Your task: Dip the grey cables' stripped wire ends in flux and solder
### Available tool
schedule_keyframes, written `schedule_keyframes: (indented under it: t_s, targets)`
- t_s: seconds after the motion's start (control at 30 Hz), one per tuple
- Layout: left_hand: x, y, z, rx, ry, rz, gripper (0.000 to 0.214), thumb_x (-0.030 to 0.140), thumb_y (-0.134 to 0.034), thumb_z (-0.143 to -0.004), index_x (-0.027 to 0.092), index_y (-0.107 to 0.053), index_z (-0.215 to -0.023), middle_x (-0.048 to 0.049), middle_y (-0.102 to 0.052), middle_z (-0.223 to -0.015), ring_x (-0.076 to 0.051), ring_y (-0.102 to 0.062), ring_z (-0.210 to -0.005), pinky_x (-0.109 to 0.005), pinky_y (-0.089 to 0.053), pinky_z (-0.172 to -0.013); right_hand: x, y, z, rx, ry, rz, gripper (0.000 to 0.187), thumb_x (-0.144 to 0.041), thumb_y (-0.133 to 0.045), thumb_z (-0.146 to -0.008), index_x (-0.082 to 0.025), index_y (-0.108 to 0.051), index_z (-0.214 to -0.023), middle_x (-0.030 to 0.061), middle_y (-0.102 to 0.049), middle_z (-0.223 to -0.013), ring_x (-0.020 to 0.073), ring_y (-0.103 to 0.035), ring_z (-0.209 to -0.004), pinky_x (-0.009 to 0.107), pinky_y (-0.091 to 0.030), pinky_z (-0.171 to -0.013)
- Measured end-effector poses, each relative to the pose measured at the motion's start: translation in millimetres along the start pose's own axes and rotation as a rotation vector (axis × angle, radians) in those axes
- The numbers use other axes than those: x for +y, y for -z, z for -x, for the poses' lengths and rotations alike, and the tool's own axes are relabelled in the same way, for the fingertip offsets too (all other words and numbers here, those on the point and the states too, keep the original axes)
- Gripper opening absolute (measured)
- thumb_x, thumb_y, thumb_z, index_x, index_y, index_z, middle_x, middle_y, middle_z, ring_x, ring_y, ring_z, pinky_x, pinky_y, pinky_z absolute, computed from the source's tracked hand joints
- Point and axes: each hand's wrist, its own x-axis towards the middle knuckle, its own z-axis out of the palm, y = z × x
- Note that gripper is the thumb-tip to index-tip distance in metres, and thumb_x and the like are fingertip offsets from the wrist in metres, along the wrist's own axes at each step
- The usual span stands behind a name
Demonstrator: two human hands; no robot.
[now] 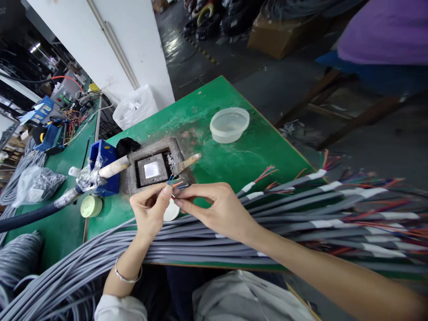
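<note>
My left hand pinches a small fan of thin coloured wires between thumb and fingers. My right hand grips the same wires from the other side, fingertips close to the left ones. Just beyond them lies a square solder pot with a shiny silver surface in its middle. A scraper with a worn wooden handle rests on the pot's right rim. Beneath my hands runs a thick bundle of grey cables; on the right their ends show white wraps and bare coloured wires.
A clear plastic tub stands at the back of the green table. Left of the pot are a pipe nozzle, a blue bin and a round pale-green container. A white round lid lies behind my fingers.
</note>
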Motion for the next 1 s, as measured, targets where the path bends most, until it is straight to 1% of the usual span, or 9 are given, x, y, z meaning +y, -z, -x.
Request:
schedule_keyframes:
  t_s: [0.1, 0.2, 0.37, 0.4, 0.47, 0.57, 0.73, 0.87, 1.0]
  targets:
    - [0.7, -0.5, 0.1, 0.008, 0.023, 0.033, 0.023, 0.035, -0.069, -0.073, 0.013, -0.072, -0.066, -0.0007, -0.061, -0.052, -0.004, -0.038, -0.039, -0.018, -0.034, -0.038, -1.7, 2.7, -1.1, 0.117, 0.013, -0.009, 0.004, -0.019, -0.064, -0.072, -0.017, -0.067, -0.072, 0.0011, -0.068, -0.065, 0.0133, -0.061, -0.059, 0.025, -0.05, -0.056]
    - [-0.3, -1.7, 0.1, 0.015, 0.017, 0.005, 0.021, 0.033, -0.07, -0.072, 0.013, -0.073, -0.068, -0.001, -0.062, -0.053, -0.005, -0.04, -0.041, -0.018, -0.035, -0.039, -2.2, 5.6, -2.5, 0.202, 0.026, -0.001, 0.008, -0.023, -0.063, -0.075, -0.016, -0.068, -0.075, 0.0025, -0.068, -0.067, 0.0139, -0.061, -0.062, 0.025, -0.049, -0.058]
    - [-5.1, -1.1, -1.2, 0.004, 0.051, 0.106, 0.023, 0.037, -0.072, -0.069, 0.015, -0.076, -0.074, -0.0008, -0.063, -0.052, -0.004, -0.039, -0.037, -0.018, -0.032, -0.035, -2.1, 5.0, -2.2, 0.027, -0.014, 0.098, 0.014, -0.014, -0.058, -0.076, -0.018, -0.065, -0.064, 0.0003, -0.068, -0.063, 0.0123, -0.061, -0.057, 0.024, -0.046, -0.055]
    - [-5.3, -0.7, -1.4, -0.011, 0.066, 0.126, 0.023, 0.038, -0.073, -0.068, 0.016, -0.076, -0.074, -0.0015, -0.065, -0.053, -0.004, -0.04, -0.037, -0.018, -0.032, -0.035, -2.2, 4.5, -2.0, 0.029, -0.014, 0.101, 0.013, -0.013, -0.058, -0.075, -0.018, -0.064, -0.064, -0.0001, -0.067, -0.062, 0.0119, -0.06, -0.056, 0.024, -0.046, -0.054]
    - [-4.5, -0.1, -1.1, -0.009, 0.068, 0.116, 0.022, 0.037, -0.074, -0.067, 0.016, -0.076, -0.072, -0.0034, -0.068, -0.057, -0.006, -0.046, -0.039, -0.018, -0.037, -0.037, -2.6, 4.0, -1.6, 0.117, 0.006, 0.084, 0.01, -0.016, -0.059, -0.074, -0.018, -0.063, -0.065, -0.0001, -0.065, -0.062, 0.0121, -0.058, -0.057, 0.024, -0.046, -0.054]
    - [-2.1, -0.8, 0.9, 0.024, 0.004, 0.026, 0.018, 0.033, -0.073, -0.067, 0.016, -0.075, -0.07, -0.0047, -0.071, -0.061, -0.012, -0.058, -0.049, -0.021, -0.047, -0.046, -2.8, 4.0, -1.3, 0.236, 0.043, 0.019, 0.008, -0.022, -0.063, -0.075, -0.019, -0.063, -0.068, 0.0008, -0.064, -0.063, 0.013, -0.058, -0.06, 0.025, -0.048, -0.057]
    - [-2.4, -4.3, 5.9, -0.027, -0.086, -0.121, 0.016, 0.028, -0.069, -0.073, 0.014, -0.075, -0.071, -0.0041, -0.07, -0.059, -0.011, -0.057, -0.049, -0.02, -0.047, -0.048, -1.5, 4.4, -0.8, 0.224, 0.062, 0.014, 0.012, -0.02, -0.063, -0.078, -0.018, -0.064, -0.066, 0.0005, -0.063, -0.06, 0.0116, -0.058, -0.056, 0.023, -0.047, -0.053]
    - [-3.7, -4.8, 7.5, -0.01, -0.16, -0.217, 0.017, 0.028, -0.066, -0.075, 0.015, -0.075, -0.072, -0.0022, -0.067, -0.054, -0.01, -0.053, -0.046, -0.02, -0.043, -0.045, -1.0, 3.8, 0.0, 0.234, 0.099, 0.026, 0.011, -0.015, -0.06, -0.078, -0.018, -0.062, -0.067, 0.0013, -0.063, -0.062, 0.0114, -0.058, -0.057, 0.023, -0.047, -0.053]
    - [-1.6, -3.1, 7.3, -0.01, -0.185, -0.286, 0.019, 0.028, -0.064, -0.077, 0.014, -0.075, -0.071, -0.0014, -0.065, -0.053, -0.009, -0.051, -0.045, -0.019, -0.039, -0.044, -1.1, 2.9, 0.9, 0.233, 0.124, 0.029, 0.01, -0.013, -0.059, -0.078, -0.017, -0.063, -0.07, 0.0025, -0.062, -0.064, 0.0116, -0.058, -0.059, 0.023, -0.048, -0.055]
